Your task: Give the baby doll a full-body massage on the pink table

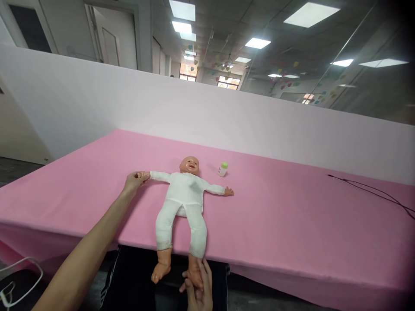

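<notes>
A baby doll in a white cloth body lies on its back on the pink-covered table. Its head points to the far side and its feet hang past the near edge. With its arm stretched out, my left hand is closed around the doll's hand on the left side. My right hand is wrapped around the doll's foot on the right, below the table edge. A small bottle with a green cap stands to the right of the doll's head.
A black cable lies on the table's right side. Behind the table runs a low white wall with glass above it. At lower left, a white wire-like frame shows beside the table.
</notes>
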### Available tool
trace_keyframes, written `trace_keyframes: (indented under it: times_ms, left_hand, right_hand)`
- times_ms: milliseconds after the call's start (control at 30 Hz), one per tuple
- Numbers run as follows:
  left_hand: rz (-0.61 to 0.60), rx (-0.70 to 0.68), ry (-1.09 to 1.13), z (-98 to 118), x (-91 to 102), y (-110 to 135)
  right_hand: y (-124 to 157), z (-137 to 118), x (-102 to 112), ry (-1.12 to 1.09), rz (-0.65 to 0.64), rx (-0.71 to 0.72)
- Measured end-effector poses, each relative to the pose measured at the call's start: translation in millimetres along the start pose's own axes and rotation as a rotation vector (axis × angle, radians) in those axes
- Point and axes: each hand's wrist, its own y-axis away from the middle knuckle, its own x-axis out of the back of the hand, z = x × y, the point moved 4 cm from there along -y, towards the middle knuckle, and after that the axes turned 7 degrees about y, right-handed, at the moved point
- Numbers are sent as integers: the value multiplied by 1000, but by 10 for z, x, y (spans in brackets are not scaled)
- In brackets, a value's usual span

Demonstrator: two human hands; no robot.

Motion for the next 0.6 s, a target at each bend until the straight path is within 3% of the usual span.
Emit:
trace_keyframes:
  times_ms: [133,233,333,433,600]
  left_hand:
    - [85,41,253,-48,-94,-4]
    - [68,13,400,-8,-239,-1]
    - [23,-55,414,100,-427,-20]
    - [-14,-126,288,211,-644,-43]
    - [-210,-312,65,327,-1078,56]
  right_hand:
    - [-79,-226,285,30,148,244]
    - [-273,-549,429,145,163,419]
    - [-608,-1026,446,248,23,535]
    - [-957,-1559,321,376,-228,614]
    - [-1436,-2151,31,604,-361,659]
